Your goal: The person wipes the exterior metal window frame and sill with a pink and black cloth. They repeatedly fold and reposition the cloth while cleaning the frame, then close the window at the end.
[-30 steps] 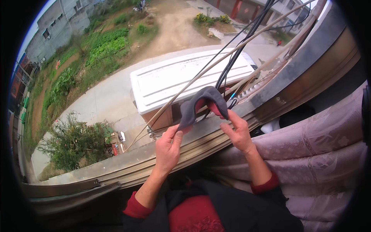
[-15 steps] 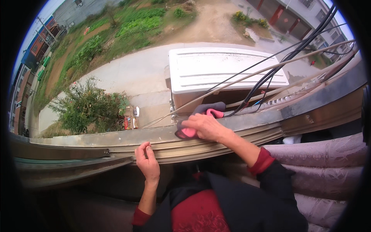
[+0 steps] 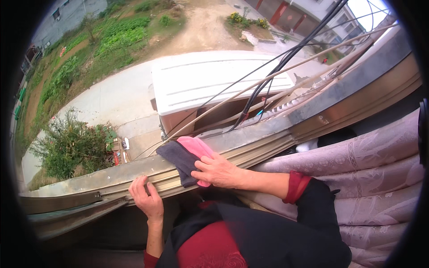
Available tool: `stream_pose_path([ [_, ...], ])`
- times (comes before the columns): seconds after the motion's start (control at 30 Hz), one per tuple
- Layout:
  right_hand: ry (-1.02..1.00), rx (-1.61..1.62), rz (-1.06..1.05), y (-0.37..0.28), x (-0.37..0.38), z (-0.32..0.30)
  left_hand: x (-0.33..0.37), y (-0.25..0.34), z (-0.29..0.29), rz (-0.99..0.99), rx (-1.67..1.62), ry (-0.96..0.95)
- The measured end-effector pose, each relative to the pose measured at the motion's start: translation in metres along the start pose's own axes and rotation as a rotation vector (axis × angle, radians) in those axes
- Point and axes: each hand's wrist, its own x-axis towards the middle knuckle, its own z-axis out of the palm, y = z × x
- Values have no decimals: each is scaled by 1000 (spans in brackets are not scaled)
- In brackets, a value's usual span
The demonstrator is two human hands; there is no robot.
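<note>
My right hand (image 3: 218,171) grips the near edge of a cloth (image 3: 176,157), dark grey on one side and pink on the other. The cloth is draped across the outer ledge (image 3: 126,169) and the metal window track (image 3: 268,147), its far end spread flat. To the left of it, my left hand (image 3: 146,199) rests its fingertips at the edge of the track, thumb and fingers apart, holding nothing. Part of the cloth is hidden under the fingers of my right hand.
Just outside stands a white-topped box-like unit (image 3: 214,80). Black cables (image 3: 286,60) and pale pipes run along the ledge at right. A pale lilac curtain (image 3: 371,174) hangs at my right. Below lie a paved path (image 3: 105,96) and a bush (image 3: 67,147).
My right hand has drawn the cloth back toward me and left, from the outer ledge onto the track; the cloth is now spread out. The view has turned, shifting the scene leftward.
</note>
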Motion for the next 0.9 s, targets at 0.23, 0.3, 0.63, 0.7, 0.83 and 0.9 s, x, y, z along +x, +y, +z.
stream_pose_path([
  [0.23, 346, -471, 675, 120, -100, -110, -3, -5, 4, 59, 24, -12],
  [0.3, 291, -518, 746, 130, -132, -105, -4, -7, 8, 61, 24, -14],
  [0.63, 514, 486, 1015, 123, -131, -9, -3, -5, 13, 49, 67, -15],
  [0.7, 789, 1312, 1133, 116, -126, -24, -4, -6, 14, 90, 66, -19],
  [0.83, 1026, 1142, 925, 99, -125, -72, -3, -9, 11, 122, 61, -19],
  [0.9, 968, 728, 926, 83, -123, -90, -2, -6, 9, 122, 83, -35],
])
